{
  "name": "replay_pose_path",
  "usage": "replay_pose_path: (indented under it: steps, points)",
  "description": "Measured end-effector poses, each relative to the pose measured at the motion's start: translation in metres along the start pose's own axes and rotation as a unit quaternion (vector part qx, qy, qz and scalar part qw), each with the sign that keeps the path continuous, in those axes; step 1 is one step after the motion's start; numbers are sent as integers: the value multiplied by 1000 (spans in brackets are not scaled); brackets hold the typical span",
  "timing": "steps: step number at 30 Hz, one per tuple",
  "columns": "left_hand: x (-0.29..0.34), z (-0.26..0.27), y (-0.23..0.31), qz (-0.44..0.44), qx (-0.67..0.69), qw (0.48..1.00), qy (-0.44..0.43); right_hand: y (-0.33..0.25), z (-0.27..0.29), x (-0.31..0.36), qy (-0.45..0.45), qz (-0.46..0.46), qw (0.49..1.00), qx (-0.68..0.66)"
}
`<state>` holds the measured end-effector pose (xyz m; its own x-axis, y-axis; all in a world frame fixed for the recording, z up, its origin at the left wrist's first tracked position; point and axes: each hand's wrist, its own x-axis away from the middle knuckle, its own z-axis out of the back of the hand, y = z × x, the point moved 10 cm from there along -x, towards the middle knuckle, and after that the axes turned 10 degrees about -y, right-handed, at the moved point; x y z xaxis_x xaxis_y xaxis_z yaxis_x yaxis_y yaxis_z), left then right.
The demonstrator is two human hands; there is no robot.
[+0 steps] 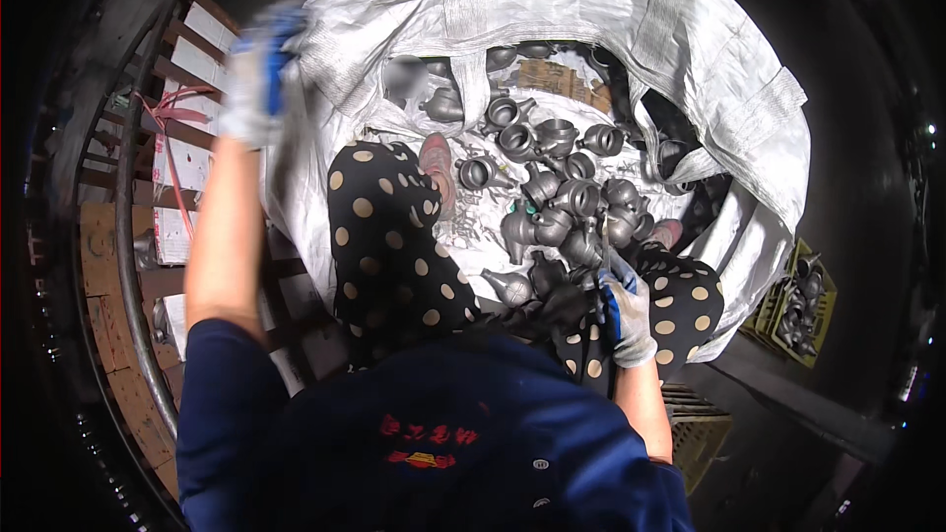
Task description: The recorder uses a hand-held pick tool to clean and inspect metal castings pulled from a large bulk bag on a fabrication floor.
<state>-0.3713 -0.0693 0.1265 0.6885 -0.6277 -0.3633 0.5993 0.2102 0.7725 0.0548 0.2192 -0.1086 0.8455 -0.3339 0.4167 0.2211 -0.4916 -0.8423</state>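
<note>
My left hand (261,79), in a white and blue work glove, is raised by the left rim of a big white woven bag (394,10). It is smeared by motion, so its fingers cannot be read. My right hand (628,315), gloved alike, is closed near my right thigh around a thin, narrow tool (605,238) that points up; its exact kind is unclear. Several grey metal castings, round with open necks, lie piled in the bag between my legs, one of them a casting (507,286) near my lap. A blurred grey round piece (404,77) shows at the bag's left inside.
My legs in dotted trousers (384,236) and shoes are inside the bag. A brown cardboard piece (562,82) lies at its back. At left stand a metal rail (128,236) and boxes tied with pink string (182,108). Yellow crates (788,310), one holding castings, stand at right.
</note>
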Motion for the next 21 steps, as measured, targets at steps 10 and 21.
replay_pose_path:
  steps: [10,21]
  points:
    - [210,-441,-405,501,410,754,109,9,-7,-1,12,-98,995,-33]
    - [195,-470,-343,361,-337,840,-227,21,9,3,43,-146,988,-36]
